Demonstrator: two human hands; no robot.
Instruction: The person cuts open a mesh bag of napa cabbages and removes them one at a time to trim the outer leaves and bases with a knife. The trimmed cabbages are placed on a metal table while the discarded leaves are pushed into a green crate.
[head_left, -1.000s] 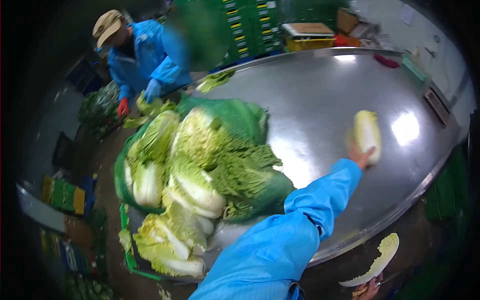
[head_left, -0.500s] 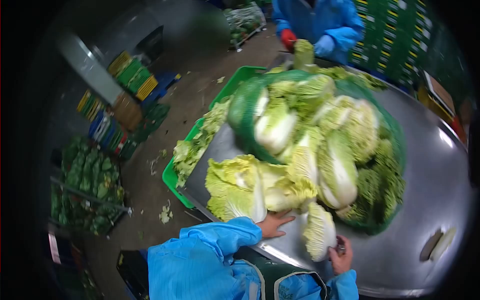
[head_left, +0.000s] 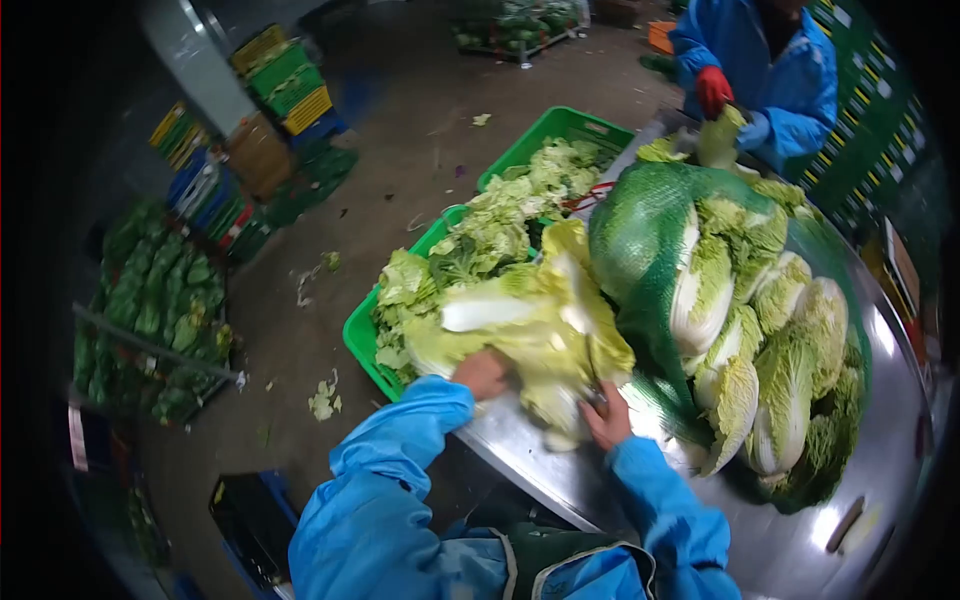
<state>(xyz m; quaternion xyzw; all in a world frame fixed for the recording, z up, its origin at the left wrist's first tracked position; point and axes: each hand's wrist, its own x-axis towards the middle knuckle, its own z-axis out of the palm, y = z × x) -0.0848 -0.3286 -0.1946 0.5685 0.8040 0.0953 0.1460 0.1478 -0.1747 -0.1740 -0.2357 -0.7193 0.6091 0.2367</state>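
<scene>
2 bare hands, 5+ cabb. heads, 1 mesh bag, 2 grn bins, 1 metal tbl, 1 co-wkr

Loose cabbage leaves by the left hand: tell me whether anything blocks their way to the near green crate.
Nothing visible stands between the loose cabbage leaves and the near green crate; they seem to overlap its edge. The leaf heap inside may leave them little room.

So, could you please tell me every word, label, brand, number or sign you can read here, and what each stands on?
No text can be read.
Pale labels on the green crates at upper right: too small and blurred.
Stacked crates at upper left: no lettering can be made out.
</scene>
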